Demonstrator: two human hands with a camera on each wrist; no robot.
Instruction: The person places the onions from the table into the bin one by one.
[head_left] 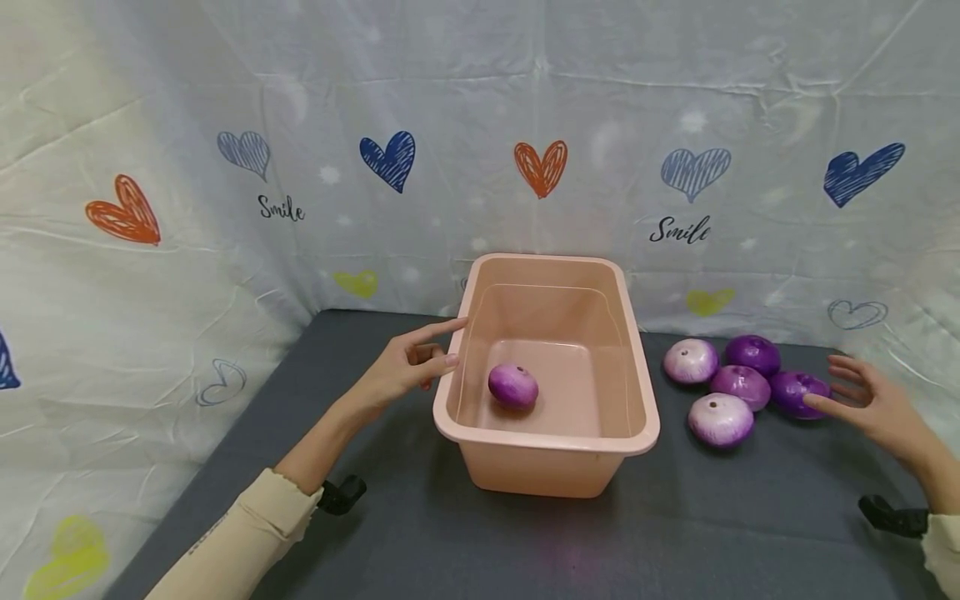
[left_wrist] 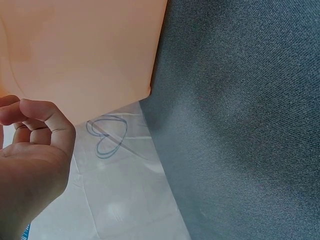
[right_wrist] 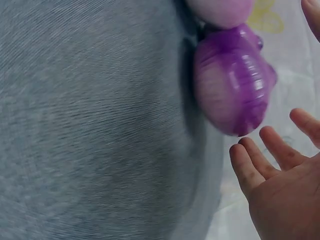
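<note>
Left hand (head_left: 408, 367) loose at pink plastic tub (head_left: 637, 417) rim, empty; right hand (head_left: 873, 404) spread right of tub, fingertips at dark purple onion (head_left: 797, 390). Risk: glossy onion slips, rolls off worktop (head_left: 450, 533).

Straight fingers (right_wrist: 250, 167) beside purple onion (right_wrist: 232, 85)

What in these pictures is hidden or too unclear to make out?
- Head view: whether the right hand touches the rightmost onion; fingertip and onion overlap.
- Left wrist view: the tub shows only a side wall; its inside is out of frame.
- Right wrist view: the pale onion is cut by the top edge.
- Head view: the tub hides the table behind it.
</note>
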